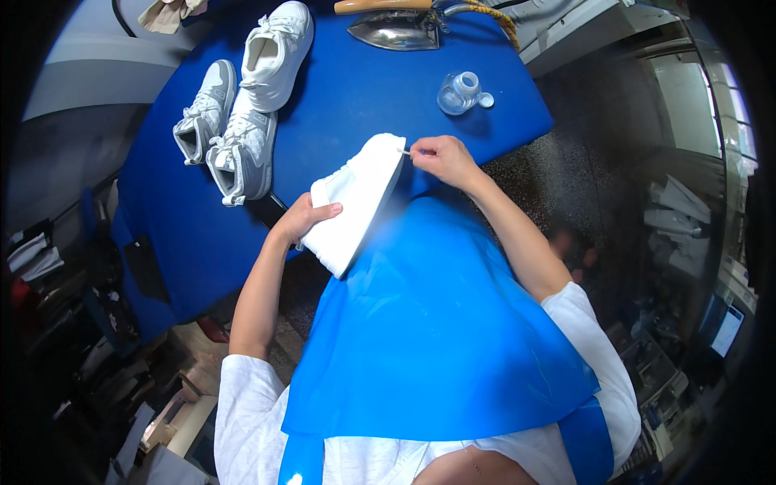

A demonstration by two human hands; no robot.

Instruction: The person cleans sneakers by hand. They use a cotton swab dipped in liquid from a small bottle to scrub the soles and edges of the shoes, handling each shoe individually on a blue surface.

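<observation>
A white sneaker [364, 188] is tilted on its side above my lap, its toe pointing away from me. My left hand [305, 217] grips it near the heel and collar, with the thumb on the upper. Between the thumb and fingers of my right hand [441, 159] is a thin white cotton swab [406, 152]. Its tip meets the sneaker at the edge of the toe. Beyond my right hand, a clear bottle [458, 96] stands uncapped, and a small white cap [486, 100] lies beside it.
The blue-covered table [370, 91] carries another white sneaker [276, 57] and a pair of grey-and-white high-tops [206, 109] at the left. At the far edge sits an iron [397, 27] with a wooden handle and a yellow cord. A blue apron [424, 327] covers my lap.
</observation>
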